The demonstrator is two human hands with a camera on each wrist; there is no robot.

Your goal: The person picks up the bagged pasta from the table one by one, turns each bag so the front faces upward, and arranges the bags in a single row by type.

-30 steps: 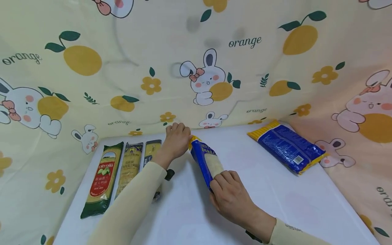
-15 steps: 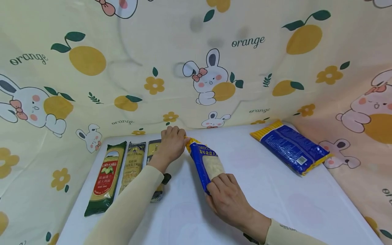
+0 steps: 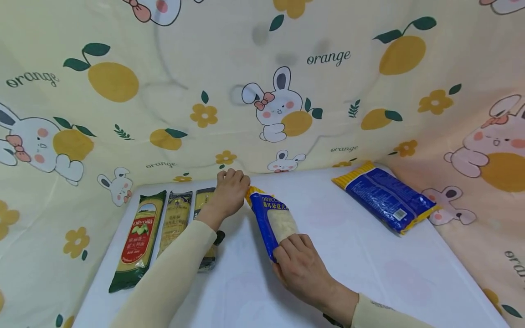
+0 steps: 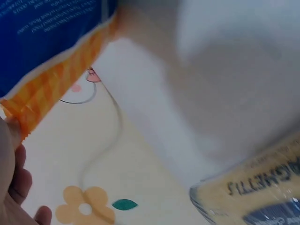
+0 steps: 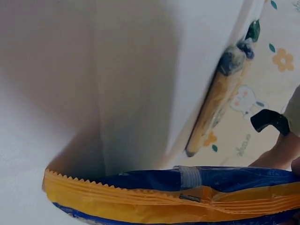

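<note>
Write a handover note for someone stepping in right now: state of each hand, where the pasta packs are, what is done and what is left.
Left hand pinches the far yellow end of the blue pasta bag; right hand grips its near end. The bag is held between them above the white table, just right of the row.
Done: three long pasta packs lie side by side at the left: the green Olivoila pack, a dark pack, a yellow pack partly under the left arm.
Left: probably set the held bag down beside that row; a second blue bag lies at the far right.
</note>
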